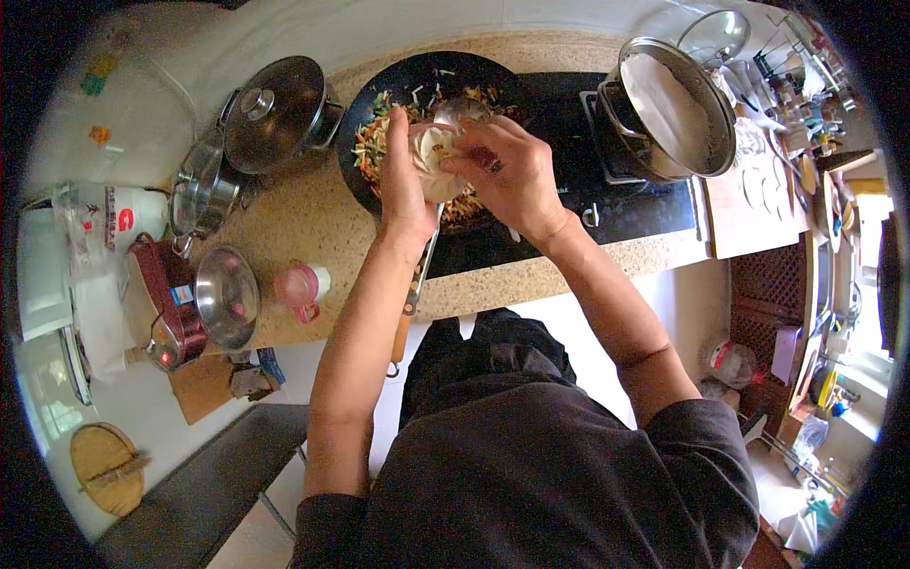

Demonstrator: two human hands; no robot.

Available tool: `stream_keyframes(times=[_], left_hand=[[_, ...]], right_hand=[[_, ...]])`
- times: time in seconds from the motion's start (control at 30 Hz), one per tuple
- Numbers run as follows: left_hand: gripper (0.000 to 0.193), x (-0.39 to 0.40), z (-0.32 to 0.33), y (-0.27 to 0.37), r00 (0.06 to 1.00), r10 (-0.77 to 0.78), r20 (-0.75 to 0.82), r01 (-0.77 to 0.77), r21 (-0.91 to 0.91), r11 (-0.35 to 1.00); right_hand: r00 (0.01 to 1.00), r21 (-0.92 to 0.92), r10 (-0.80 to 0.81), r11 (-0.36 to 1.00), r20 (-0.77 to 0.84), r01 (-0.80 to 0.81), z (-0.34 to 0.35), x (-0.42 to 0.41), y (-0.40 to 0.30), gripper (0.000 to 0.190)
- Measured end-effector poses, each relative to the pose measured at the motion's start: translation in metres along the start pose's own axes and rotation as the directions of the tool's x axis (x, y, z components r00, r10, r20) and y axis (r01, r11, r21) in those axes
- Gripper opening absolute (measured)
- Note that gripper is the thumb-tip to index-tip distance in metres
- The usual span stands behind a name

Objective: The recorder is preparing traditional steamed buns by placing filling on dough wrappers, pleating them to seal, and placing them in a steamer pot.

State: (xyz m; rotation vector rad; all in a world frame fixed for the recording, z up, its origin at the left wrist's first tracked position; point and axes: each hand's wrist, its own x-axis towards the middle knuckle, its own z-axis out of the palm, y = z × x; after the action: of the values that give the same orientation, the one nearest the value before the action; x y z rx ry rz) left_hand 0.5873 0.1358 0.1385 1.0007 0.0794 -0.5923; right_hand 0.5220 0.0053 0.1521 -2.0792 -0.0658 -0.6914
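A pleated dough bun (434, 162) with a small opening in its top, where a bit of filling shows, rests against my left hand (407, 178), which cups it from the left. The fingers of my right hand (513, 167) pinch the bun's pleated edge from the right. Both hands are above a black wok (370, 85) that holds shredded vegetable filling (371, 149). The metal shank and wooden handle (400, 340) of a utensil stick out from the wok over the counter's front edge. Part of the filling is hidden behind my hands.
A steamer pot (625, 124) lined with white cloth stands on the black cooktop (569, 235). Dough pieces (764, 188) lie on a board (739, 227) at right. Left are a glass-lidded pot (274, 124), a steel pot (206, 192), a steel bowl (227, 299) and a pink cup (297, 286).
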Motion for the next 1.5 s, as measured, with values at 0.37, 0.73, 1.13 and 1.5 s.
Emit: stream_keyframes(times=[0.37,0.73,1.13,1.5], left_hand=[[0.068,-0.011,0.008,0.001,0.973,0.23,-0.017,-0.231,-0.041,0.972],[0.07,-0.025,0.024,0.011,0.975,0.221,0.035,-0.22,-0.025,0.975],[0.069,-0.013,0.011,0.013,0.956,0.293,0.022,-0.286,-0.152,0.946],[0.068,-0.018,0.025,0.01,0.939,0.335,-0.078,-0.343,-0.15,0.927]], right_hand=[[1.0,0.078,-0.005,0.997,-0.018,0.006,0.001,0.0,-0.013,0.016],[0.975,-0.118,-0.204,0.974,-0.085,0.193,-0.004,0.006,-0.005,0.017],[0.982,0.049,-0.093,0.993,-0.167,0.103,0.007,0.009,-0.019,0.027],[0.994,0.082,-0.025,0.996,-0.104,0.034,0.014,0.006,-0.022,0.017]])
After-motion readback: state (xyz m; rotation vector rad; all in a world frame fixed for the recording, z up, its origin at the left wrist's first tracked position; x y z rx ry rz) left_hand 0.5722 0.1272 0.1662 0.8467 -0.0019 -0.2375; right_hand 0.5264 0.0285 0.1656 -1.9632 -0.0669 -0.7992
